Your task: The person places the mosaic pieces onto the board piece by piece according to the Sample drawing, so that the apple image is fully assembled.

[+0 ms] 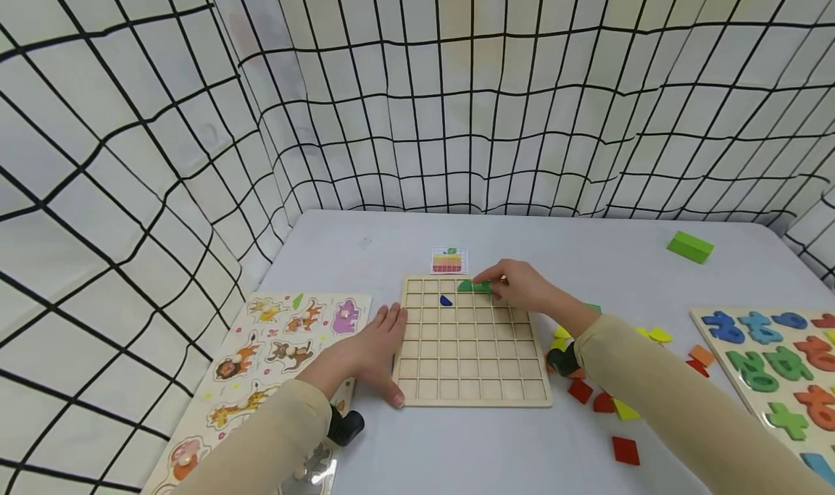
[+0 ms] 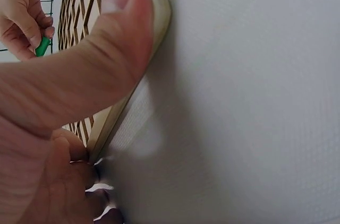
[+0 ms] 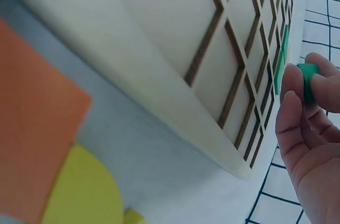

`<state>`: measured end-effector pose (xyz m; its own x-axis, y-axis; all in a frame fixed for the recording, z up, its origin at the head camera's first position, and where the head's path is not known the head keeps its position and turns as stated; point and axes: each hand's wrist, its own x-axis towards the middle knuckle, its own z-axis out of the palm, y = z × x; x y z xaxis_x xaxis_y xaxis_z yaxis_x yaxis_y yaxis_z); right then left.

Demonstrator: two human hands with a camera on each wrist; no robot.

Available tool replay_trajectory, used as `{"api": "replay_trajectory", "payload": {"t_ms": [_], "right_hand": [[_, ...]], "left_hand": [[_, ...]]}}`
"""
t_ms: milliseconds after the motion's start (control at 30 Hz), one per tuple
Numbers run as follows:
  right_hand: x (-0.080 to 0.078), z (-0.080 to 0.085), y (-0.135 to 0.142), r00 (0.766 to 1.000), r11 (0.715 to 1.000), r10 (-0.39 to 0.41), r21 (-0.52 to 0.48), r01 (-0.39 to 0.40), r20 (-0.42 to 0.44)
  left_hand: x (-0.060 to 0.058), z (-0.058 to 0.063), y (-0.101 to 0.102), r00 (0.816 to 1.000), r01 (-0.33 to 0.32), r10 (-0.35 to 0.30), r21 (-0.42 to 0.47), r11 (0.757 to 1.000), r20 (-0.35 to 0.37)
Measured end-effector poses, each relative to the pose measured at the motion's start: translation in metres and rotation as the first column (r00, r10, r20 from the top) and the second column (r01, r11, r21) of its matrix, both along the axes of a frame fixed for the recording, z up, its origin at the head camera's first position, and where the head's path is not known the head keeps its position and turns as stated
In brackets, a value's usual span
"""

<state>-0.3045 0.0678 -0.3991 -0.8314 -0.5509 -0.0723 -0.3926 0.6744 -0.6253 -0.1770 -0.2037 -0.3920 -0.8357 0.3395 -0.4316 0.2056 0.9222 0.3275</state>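
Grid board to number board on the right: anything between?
Yes, head view: loose red pieces, yellow pieces and orange pieces; the right sleeve hides part.

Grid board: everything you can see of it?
The grid board is pale and wood-looking, with rounded corners and raised strips dividing it into square cells, mostly bare. It lies flat on the table; a blue piece and a green piece lie toward its far side. The left hand touches its left edge; the right hand holds another green piece near its far right corner.
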Motion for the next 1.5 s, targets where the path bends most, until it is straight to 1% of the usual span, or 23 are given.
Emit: {"api": "replay_trajectory", "payload": {"t_ms": [100, 233, 367, 500, 733, 933, 1067, 1233, 1367, 1500], "right_hand": [[0.001, -0.002, 0.000, 1.000, 1.000, -0.012, -0.011, 0.012, 0.002], [0.002, -0.002, 0.000, 0.997, 0.997, -0.073, -0.027, 0.073, 0.007], [0.001, -0.002, -0.002, 0.989, 0.989, -0.138, -0.038, 0.140, 0.043], [-0.003, -0.004, -0.006, 0.981, 0.984, -0.173, -0.038, 0.177, 0.082], [0.000, -0.006, -0.014, 0.988, 0.989, -0.148, 0.000, 0.149, 0.035], [0.006, -0.010, -0.010, 0.989, 0.990, -0.141, 0.025, 0.140, 0.037], [0.009, -0.011, -0.008, 0.992, 0.992, -0.127, 0.024, 0.127, 0.025], [0.011, -0.011, -0.008, 0.994, 0.994, -0.105, 0.022, 0.105, -0.010], [0.012, -0.011, -0.009, 0.993, 0.993, -0.114, 0.019, 0.114, -0.022], [0.013, -0.008, -0.009, 0.993, 0.993, -0.117, 0.020, 0.118, -0.019]], "left_hand": [[0.000, 0.001, 0.000, 1.000, -0.001, 0.001, -0.001, 1.000, 0.000], [0.000, 0.002, 0.000, 1.000, -0.004, 0.004, -0.004, 1.000, -0.001], [-0.001, 0.004, -0.001, 1.000, -0.008, 0.008, -0.011, 1.000, 0.000], [-0.002, 0.005, -0.004, 1.000, -0.008, 0.008, -0.014, 1.000, -0.002], [-0.003, 0.006, -0.006, 1.000, -0.016, 0.016, -0.011, 1.000, -0.009], [0.001, 0.003, -0.001, 1.000, -0.001, 0.001, -0.010, 1.000, 0.000], [0.004, 0.003, 0.002, 1.000, -0.002, 0.002, -0.011, 1.000, -0.006], [0.006, 0.003, 0.003, 1.000, -0.013, 0.013, -0.008, 1.000, -0.008], [0.005, 0.002, 0.003, 1.000, -0.007, 0.007, -0.008, 1.000, -0.012], [0.003, 0.002, 0.002, 1.000, -0.016, 0.016, -0.005, 1.000, -0.010]]}}
